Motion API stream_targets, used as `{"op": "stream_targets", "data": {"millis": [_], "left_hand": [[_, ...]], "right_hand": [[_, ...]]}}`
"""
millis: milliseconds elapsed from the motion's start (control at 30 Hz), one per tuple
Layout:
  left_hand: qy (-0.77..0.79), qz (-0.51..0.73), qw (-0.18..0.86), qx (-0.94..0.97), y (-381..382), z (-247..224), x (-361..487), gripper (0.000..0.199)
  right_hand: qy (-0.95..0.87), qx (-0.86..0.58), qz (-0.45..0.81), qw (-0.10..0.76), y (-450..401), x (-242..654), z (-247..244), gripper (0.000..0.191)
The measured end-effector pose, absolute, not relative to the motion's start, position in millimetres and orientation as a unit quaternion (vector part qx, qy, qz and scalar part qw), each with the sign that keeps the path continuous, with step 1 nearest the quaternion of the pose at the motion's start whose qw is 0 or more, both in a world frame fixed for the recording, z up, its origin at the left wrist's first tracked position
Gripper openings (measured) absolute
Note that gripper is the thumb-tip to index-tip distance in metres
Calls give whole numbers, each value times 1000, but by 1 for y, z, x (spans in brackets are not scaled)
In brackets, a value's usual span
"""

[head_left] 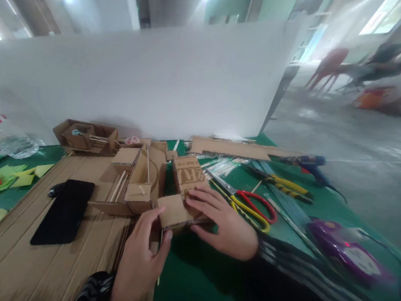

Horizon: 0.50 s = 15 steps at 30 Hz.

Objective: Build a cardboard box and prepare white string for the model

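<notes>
A: Where's the piece?
B: L-shaped cardboard piece (173,211), dead ahead between the hands. Printed arm's long axis runs away from the person.
A: Grip?
B: Left hand (141,251): thumb and finger pinched on its left block. Right hand (225,224): fingers over the printed arm, thumb at the near edge. Equally near.
A: Obstructions?
B: Compartmented cardboard model (139,193) just left, limiting leftward moves, I'd judge. Scissors (225,186) just right, pliers (291,188) beyond.
</notes>
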<state>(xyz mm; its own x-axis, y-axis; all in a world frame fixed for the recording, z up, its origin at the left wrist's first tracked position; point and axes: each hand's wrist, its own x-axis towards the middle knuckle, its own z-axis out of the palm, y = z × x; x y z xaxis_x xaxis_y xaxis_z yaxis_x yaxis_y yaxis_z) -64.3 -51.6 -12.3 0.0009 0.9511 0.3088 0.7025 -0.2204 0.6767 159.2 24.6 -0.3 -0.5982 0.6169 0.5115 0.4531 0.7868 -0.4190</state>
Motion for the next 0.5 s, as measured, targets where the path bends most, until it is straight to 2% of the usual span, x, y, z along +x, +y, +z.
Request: {"op": "stream_targets", "data": {"millis": [333, 500], "left_hand": [[612, 347, 114, 701, -57, 0, -91, 38], [617, 330, 120, 705, -57, -4, -109, 39]], "right_hand": [[-858, -324, 136, 375, 9, 132, -1, 40], [-855, -321, 135, 384, 3, 120, -7, 37]]}}
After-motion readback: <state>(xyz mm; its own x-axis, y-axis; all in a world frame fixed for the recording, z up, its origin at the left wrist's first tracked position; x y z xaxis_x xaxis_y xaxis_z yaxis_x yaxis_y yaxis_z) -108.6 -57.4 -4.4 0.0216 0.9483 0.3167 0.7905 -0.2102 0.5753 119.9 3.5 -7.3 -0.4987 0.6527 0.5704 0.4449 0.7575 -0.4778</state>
